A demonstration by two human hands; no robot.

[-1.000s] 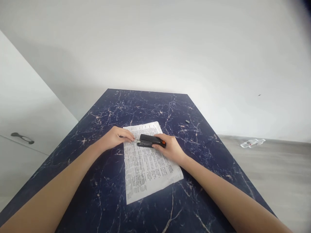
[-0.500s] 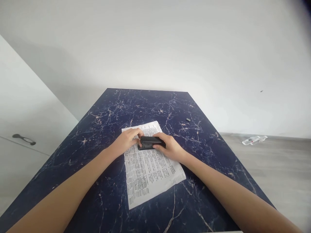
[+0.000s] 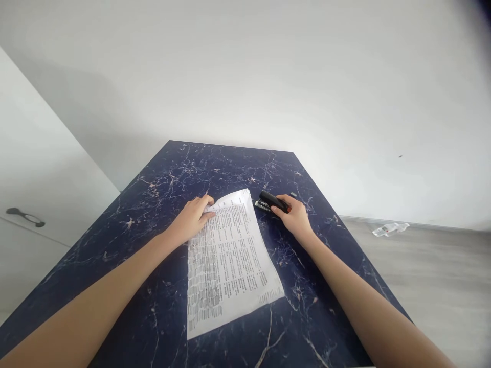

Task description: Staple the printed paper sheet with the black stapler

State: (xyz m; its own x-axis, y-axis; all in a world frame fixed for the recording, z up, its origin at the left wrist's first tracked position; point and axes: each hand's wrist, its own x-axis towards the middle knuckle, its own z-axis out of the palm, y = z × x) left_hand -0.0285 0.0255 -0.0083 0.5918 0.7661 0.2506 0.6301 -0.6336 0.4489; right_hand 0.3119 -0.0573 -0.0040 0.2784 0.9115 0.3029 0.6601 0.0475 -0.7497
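Observation:
A printed sheet of paper (image 3: pixel 238 255) lies on the dark blue marbled table, its far edge a little raised and curved; whether more sheets lie under it I cannot tell. My left hand (image 3: pixel 195 215) pinches the paper at its far left corner, thumb on top. Just right of the paper's far end, my right hand (image 3: pixel 295 214) is wrapped around the rear of a black stapler (image 3: pixel 271 199). The stapler's nose points left, and a pale base shows under its black top. My palm hides its back end.
A small dark piece (image 3: pixel 293 194) lies on the table (image 3: pixel 215 166) just beyond my right hand. White wall stands behind the table. At left is a white cabinet front with a dark handle (image 3: pixel 26 217). On the floor at right rests a crumpled clear plastic wrapper (image 3: pixel 390 229).
My right hand has carried the stapler off the paper to the right. My left hand has gone from the stapler's front to the paper's corner. The paper's far edge has lifted slightly.

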